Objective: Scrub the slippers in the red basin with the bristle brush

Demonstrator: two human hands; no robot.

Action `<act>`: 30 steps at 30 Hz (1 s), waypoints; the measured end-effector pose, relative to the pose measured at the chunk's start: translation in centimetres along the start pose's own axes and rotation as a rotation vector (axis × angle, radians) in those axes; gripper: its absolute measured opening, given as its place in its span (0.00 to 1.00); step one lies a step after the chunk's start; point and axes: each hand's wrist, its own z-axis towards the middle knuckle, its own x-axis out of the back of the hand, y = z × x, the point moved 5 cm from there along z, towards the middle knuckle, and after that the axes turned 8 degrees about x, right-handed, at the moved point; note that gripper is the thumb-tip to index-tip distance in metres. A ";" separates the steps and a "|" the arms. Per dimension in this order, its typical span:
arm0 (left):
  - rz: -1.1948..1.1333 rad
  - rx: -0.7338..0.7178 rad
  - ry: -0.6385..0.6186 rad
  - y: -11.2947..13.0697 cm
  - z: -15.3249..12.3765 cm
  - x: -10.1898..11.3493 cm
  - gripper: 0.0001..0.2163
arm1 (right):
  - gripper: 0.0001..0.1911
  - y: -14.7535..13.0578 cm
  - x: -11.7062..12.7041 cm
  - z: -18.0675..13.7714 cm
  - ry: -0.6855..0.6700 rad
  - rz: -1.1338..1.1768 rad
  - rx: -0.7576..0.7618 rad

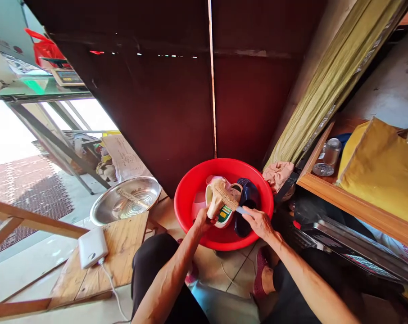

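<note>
Red plastic basin (224,167) sits right under the grip: left hand (203,220) clutches a white slipper (223,217) inside it, right hand (258,223) grips a bristle brush (222,193) pressed on the slipper

Handwriting on the paper sheet (124,157) is too small to read

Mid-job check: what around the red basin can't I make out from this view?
Head view:
- White shoe: left hand and wooden brush hide its middle.
- Dark blue shoe: right hand covers part of it.
- Floor of the basin: hidden by the shoes, so any water can't be told.
- Digital scale: display too small to read.
</note>
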 end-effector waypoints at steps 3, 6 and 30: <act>-0.075 0.019 -0.034 0.0 -0.2 0.1 0.17 | 0.23 0.2 0.0 0.8 -0.022 -0.037 -0.066; -0.062 -0.015 -0.091 0.0 -0.6 -0.1 0.19 | 0.23 1.7 0.8 2.6 -0.030 -0.074 -0.202; 0.090 0.009 -0.044 0.3 -1.4 2.0 0.20 | 0.23 1.9 3.2 3.8 -0.008 -0.123 -0.258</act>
